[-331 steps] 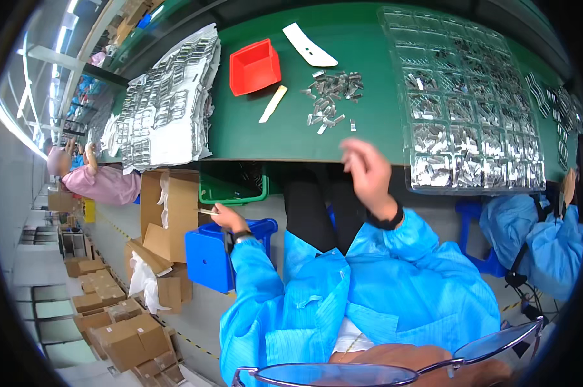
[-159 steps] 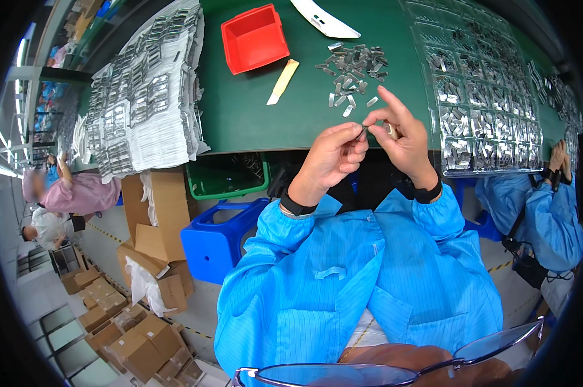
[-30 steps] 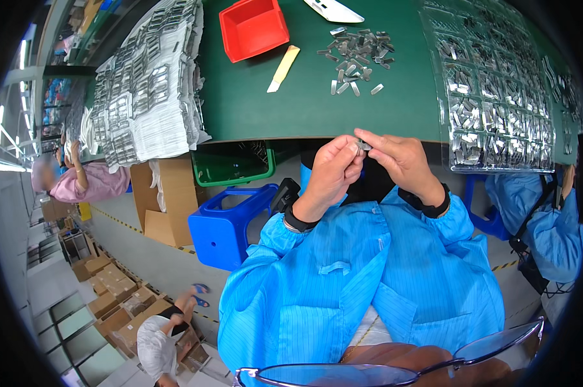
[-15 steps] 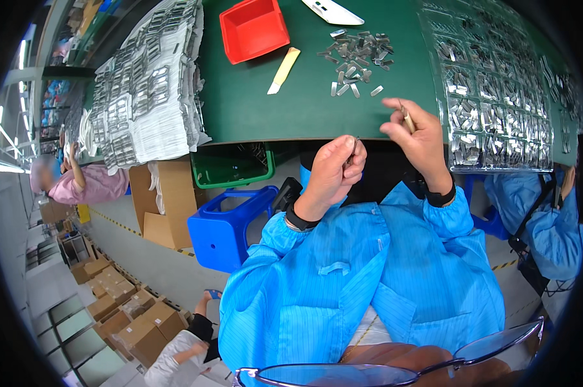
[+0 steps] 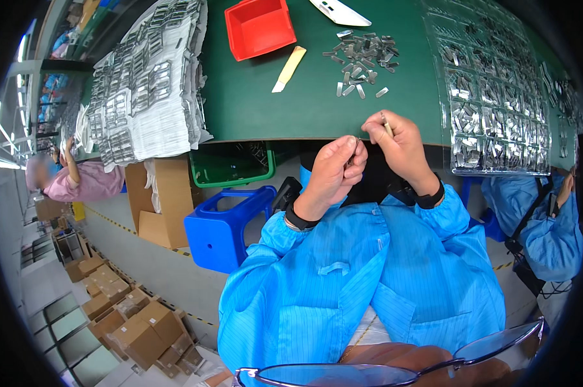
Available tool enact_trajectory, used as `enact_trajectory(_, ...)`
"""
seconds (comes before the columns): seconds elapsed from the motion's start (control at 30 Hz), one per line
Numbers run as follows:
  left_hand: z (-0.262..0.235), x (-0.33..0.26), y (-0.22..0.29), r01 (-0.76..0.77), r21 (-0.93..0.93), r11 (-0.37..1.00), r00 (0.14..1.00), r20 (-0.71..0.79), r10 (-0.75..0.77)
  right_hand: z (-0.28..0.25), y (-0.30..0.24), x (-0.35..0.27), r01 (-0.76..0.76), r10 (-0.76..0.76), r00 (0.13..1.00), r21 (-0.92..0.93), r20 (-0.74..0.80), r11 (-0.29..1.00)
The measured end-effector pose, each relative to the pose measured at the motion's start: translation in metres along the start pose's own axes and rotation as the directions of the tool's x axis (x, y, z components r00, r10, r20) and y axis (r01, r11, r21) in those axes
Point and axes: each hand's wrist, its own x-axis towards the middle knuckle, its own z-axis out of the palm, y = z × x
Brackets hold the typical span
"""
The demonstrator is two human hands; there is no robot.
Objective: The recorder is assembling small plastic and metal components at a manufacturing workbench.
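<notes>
Bare green tabletop [image 5: 272,109] lies open between the yellow scraper [image 5: 289,68] and the near edge. Farther back the loose metal clips [image 5: 362,55] and red bin [image 5: 260,27] block; clear trays [image 5: 497,109] crowd the right.

Hands are parting: a second ago the left hand [image 5: 335,169] and right hand [image 5: 401,143] were pinched together on one small metal part just below the table [image 5: 265,109] edge. Now the right hand is lifting onto the edge, near the clear tray [image 5: 497,109], pinching a thin metal piece [image 5: 385,122]. The left hand is staying low, fingers curling shut on something small; cannot tell what. Eleven seconds ago the hands were far apart, right raised at the edge, left down beside the blue stool [image 5: 223,229].
</notes>
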Motion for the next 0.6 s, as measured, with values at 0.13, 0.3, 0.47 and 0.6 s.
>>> enact_trajectory(0.13, -0.002, 0.000, 0.002, 0.011, -0.010, 1.000, 1.000, -0.007, -0.012, -0.016, -0.003, 0.004, -0.094, 0.093, 0.995, -0.071, -0.019, 0.993)
enact_trajectory(0.3, -0.004, -0.002, 0.004, -0.046, 0.027, 0.999, 0.999, -0.023, 0.047, -0.029, 0.002, 0.025, 0.177, -0.343, 0.935, -0.729, -0.084, 0.661)
enact_trajectory(0.47, -0.006, 0.000, 0.006, -0.071, 0.059, 0.996, 0.993, -0.085, 0.076, -0.021, 0.014, 0.014, 0.175, -0.318, 0.948, -0.892, 0.037, 0.417)
enact_trajectory(0.6, -0.013, 0.001, 0.007, -0.073, 0.016, 0.997, 0.991, -0.113, 0.074, -0.023, 0.020, 0.002, 0.225, -0.413, 0.908, -0.915, 0.072, 0.336)
